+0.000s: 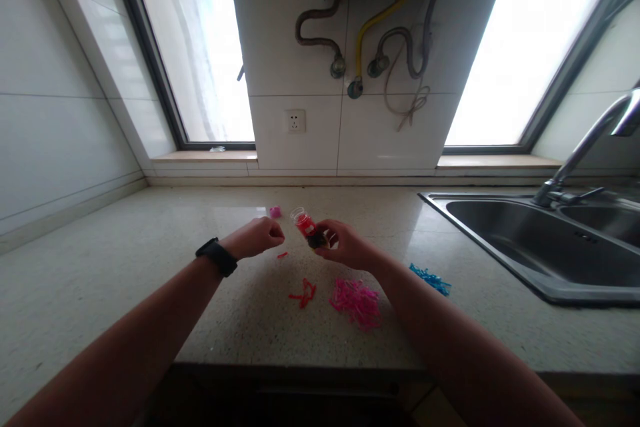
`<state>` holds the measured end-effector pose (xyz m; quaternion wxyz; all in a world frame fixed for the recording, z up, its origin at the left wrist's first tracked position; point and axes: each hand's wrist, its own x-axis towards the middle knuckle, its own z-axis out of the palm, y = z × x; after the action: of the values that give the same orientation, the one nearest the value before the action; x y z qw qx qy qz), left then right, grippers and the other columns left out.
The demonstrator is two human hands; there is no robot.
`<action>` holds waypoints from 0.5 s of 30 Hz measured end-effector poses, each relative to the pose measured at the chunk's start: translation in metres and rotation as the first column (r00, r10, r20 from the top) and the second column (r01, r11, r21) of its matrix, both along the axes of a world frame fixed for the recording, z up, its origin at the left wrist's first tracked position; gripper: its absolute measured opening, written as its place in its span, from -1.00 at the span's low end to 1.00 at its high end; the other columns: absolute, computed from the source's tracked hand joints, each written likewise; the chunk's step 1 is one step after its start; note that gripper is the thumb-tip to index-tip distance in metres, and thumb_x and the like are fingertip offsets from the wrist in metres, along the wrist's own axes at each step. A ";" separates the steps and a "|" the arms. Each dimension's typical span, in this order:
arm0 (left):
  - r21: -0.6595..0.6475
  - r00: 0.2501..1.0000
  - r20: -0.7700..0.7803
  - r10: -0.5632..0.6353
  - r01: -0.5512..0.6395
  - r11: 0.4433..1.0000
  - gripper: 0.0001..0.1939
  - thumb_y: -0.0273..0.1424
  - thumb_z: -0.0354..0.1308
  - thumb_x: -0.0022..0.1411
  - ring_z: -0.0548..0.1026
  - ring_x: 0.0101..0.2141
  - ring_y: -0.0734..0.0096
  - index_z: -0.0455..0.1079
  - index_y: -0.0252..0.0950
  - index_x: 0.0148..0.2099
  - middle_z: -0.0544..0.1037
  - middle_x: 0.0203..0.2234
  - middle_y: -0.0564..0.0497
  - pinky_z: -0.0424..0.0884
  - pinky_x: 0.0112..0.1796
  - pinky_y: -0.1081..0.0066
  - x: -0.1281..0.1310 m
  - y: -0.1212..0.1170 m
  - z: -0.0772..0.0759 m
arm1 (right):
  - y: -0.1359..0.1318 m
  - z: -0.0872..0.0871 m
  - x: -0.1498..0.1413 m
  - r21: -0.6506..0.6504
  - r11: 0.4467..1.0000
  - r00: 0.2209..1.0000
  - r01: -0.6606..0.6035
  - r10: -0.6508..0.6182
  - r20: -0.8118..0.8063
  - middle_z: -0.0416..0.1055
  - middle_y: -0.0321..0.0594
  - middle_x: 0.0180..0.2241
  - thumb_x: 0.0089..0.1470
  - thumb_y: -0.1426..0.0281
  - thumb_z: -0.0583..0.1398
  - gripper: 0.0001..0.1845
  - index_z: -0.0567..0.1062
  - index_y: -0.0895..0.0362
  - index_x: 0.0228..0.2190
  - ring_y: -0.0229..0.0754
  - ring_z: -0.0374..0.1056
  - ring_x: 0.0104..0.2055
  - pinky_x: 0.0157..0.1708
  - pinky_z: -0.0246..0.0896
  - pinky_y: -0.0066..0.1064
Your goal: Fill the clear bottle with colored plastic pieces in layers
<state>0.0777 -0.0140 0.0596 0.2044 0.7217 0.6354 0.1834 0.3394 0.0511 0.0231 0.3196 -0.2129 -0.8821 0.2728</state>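
My right hand (pixel 345 245) grips a small clear bottle (pixel 305 222), tilted with its open mouth toward the left and red pieces inside. My left hand (pixel 257 237), with a black watch on the wrist, hovers beside the bottle's mouth with fingers pinched together; what it pinches is too small to see. A pink cap (pixel 275 211) lies on the counter just behind the left hand. Below the hands lie one stray red piece (pixel 283 255), a little heap of red pieces (pixel 304 293), a pile of pink pieces (pixel 356 301), and a few blue pieces (pixel 431 278).
The speckled stone counter (pixel 125 267) runs to a dark front edge near me. A steel sink (pixel 540 247) with a tap (pixel 590 140) sits at the right. Tiled wall, socket (pixel 295 121), hoses and two bright windows stand behind.
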 end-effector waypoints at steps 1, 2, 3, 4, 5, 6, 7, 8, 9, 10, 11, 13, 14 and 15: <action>-0.018 1.000 0.022 -0.020 0.020 1.000 -0.70 -0.17 0.20 0.12 0.40 -0.57 0.45 0.54 -0.32 -0.28 0.53 -0.51 0.00 0.27 -0.53 0.45 0.000 0.000 -0.002 | 0.000 0.000 0.000 -0.007 1.000 1.000 0.001 -0.001 0.000 0.45 -0.20 -0.25 -0.04 0.31 0.33 -0.53 0.43 0.16 -0.07 -0.27 0.33 -0.35 -0.32 0.26 -0.40; -0.042 0.996 0.064 -0.054 0.057 0.997 -0.67 -0.16 0.23 0.10 0.42 -0.54 0.44 0.53 -0.31 -0.20 0.56 -0.44 -0.01 0.29 -0.53 0.45 0.001 0.001 -0.003 | 0.000 0.000 0.000 -0.014 1.000 1.000 0.002 -0.002 0.002 0.45 -0.20 -0.25 -0.03 0.30 0.33 -0.52 0.43 0.16 -0.06 -0.27 0.33 -0.35 -0.32 0.26 -0.40; -0.065 0.988 0.122 -0.097 0.106 0.992 -0.61 -0.15 0.26 0.08 0.44 -0.50 0.44 0.52 -0.28 -0.11 0.57 -0.36 -0.03 0.32 -0.52 0.46 0.001 0.001 -0.004 | -0.001 0.000 -0.001 -0.021 1.000 1.000 0.003 -0.002 0.005 0.45 -0.20 -0.25 -0.03 0.30 0.33 -0.52 0.43 0.16 -0.06 -0.27 0.33 -0.35 -0.32 0.26 -0.40; -0.085 0.972 0.188 -0.143 0.161 0.983 -0.55 -0.14 0.28 0.07 0.46 -0.46 0.42 0.49 -0.26 -0.03 0.57 -0.28 -0.05 0.34 -0.51 0.46 0.003 0.001 -0.005 | -0.001 0.000 -0.002 -0.027 1.000 1.000 0.001 -0.001 0.008 0.45 -0.19 -0.25 -0.03 0.29 0.33 -0.51 0.42 0.16 -0.05 -0.27 0.33 -0.35 -0.32 0.26 -0.40; -0.100 0.949 0.253 -0.187 0.218 0.971 -0.51 -0.13 0.29 0.07 0.47 -0.43 0.41 0.46 -0.24 0.02 0.56 -0.22 -0.06 0.37 -0.49 0.46 0.004 0.002 -0.005 | -0.002 0.000 -0.003 -0.035 0.999 1.000 -0.005 0.005 0.011 0.45 -0.19 -0.24 -0.03 0.29 0.34 -0.50 0.42 0.15 -0.05 -0.27 0.33 -0.35 -0.33 0.26 -0.40; -0.107 0.924 0.308 -0.226 0.270 0.957 -0.51 -0.13 0.29 0.09 0.48 -0.40 0.40 0.46 -0.23 0.03 0.56 -0.21 -0.06 0.39 -0.48 0.45 0.007 0.001 -0.006 | -0.003 -0.001 -0.004 -0.045 0.999 1.000 -0.012 0.012 0.014 0.45 -0.19 -0.24 -0.04 0.28 0.34 -0.49 0.42 0.15 -0.05 -0.27 0.33 -0.35 -0.33 0.26 -0.40; -0.107 0.900 0.352 -0.259 0.313 0.944 -0.54 -0.13 0.27 0.12 0.48 -0.38 0.39 0.47 -0.24 0.01 0.55 -0.23 -0.06 0.40 -0.47 0.45 0.009 0.001 -0.006 | -0.005 -0.001 -0.006 -0.057 0.998 1.000 -0.015 0.016 0.015 0.45 -0.20 -0.24 -0.06 0.27 0.36 -0.48 0.41 0.14 -0.05 -0.27 0.33 -0.35 -0.33 0.26 -0.40; -0.097 0.880 0.384 -0.281 0.341 0.935 -0.58 -0.12 0.25 0.15 0.47 -0.38 0.39 0.48 -0.26 -0.03 0.56 -0.27 -0.06 0.41 -0.46 0.44 0.012 0.001 -0.006 | -0.006 -0.001 -0.008 -0.073 0.997 1.000 -0.016 0.017 0.012 0.45 -0.20 -0.23 -0.08 0.25 0.38 -0.45 0.40 0.13 -0.05 -0.28 0.33 -0.36 -0.34 0.26 -0.41; -0.076 0.864 0.408 -0.294 0.353 0.933 -0.61 -0.12 0.23 0.18 0.47 -0.39 0.39 0.49 -0.28 -0.07 0.55 -0.31 -0.05 0.41 -0.45 0.44 0.015 0.001 -0.006 | -0.008 -0.002 -0.011 -0.096 0.995 1.000 -0.015 0.015 0.003 0.45 -0.20 -0.23 -0.10 0.23 0.39 -0.42 0.39 0.13 -0.06 -0.28 0.33 -0.36 -0.35 0.26 -0.41; -0.048 0.853 0.427 -0.299 0.352 0.935 -0.63 -0.12 0.21 0.20 0.47 -0.39 0.39 0.50 -0.29 -0.08 0.56 -0.33 -0.05 0.41 -0.43 0.43 0.017 0.001 -0.005 | -0.009 -0.002 -0.013 -0.121 0.993 1.000 -0.013 0.011 -0.015 0.45 -0.21 -0.24 -0.13 0.20 0.41 -0.39 0.37 0.13 -0.07 -0.28 0.33 -0.37 -0.36 0.26 -0.41; -0.018 0.845 0.446 -0.295 0.338 0.941 -0.63 -0.13 0.21 0.21 0.47 -0.37 0.38 0.50 -0.29 -0.08 0.56 -0.32 -0.06 0.41 -0.41 0.42 0.019 0.000 -0.004 | -0.010 -0.003 -0.016 -0.146 0.989 0.999 -0.005 -0.001 -0.039 0.44 -0.21 -0.24 -0.16 0.17 0.42 -0.35 0.34 0.13 -0.08 -0.28 0.33 -0.37 -0.37 0.25 -0.42; 0.042 0.830 0.494 -0.261 0.277 0.960 -0.63 -0.14 0.22 0.20 0.50 -0.30 0.33 0.48 -0.28 -0.06 0.58 -0.25 -0.08 0.42 -0.35 0.38 0.019 0.001 -0.001 | -0.012 -0.003 -0.020 -0.177 0.983 0.995 0.046 -0.061 -0.081 0.43 -0.22 -0.26 -0.14 0.10 0.40 -0.36 0.30 0.12 -0.12 -0.26 0.33 -0.37 -0.40 0.24 -0.43; 0.068 0.818 0.525 -0.237 0.237 0.969 -0.62 -0.14 0.23 0.20 0.51 -0.26 0.30 0.48 -0.28 -0.05 0.58 -0.22 -0.09 0.42 -0.32 0.36 0.018 0.001 0.001 | -0.012 -0.003 -0.022 -0.176 0.980 0.991 0.088 -0.105 -0.087 0.42 -0.22 -0.27 -0.09 0.07 0.37 -0.39 0.30 0.12 -0.14 -0.26 0.33 -0.36 -0.40 0.23 -0.42; 0.093 0.801 0.561 -0.210 0.191 0.977 -0.62 -0.14 0.23 0.20 0.51 -0.22 0.27 0.47 -0.28 -0.04 0.58 -0.19 -0.10 0.42 -0.27 0.33 0.016 0.002 0.003 | -0.012 -0.003 -0.023 -0.162 0.977 0.986 0.136 -0.149 -0.076 0.42 -0.22 -0.29 -0.03 0.05 0.33 -0.46 0.31 0.12 -0.17 -0.25 0.32 -0.36 -0.39 0.22 -0.42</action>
<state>0.0934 -0.0121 0.0622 0.3908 0.7004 0.4629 0.3774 0.3160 0.0392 0.0205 0.3590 -0.2878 -0.8256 0.3266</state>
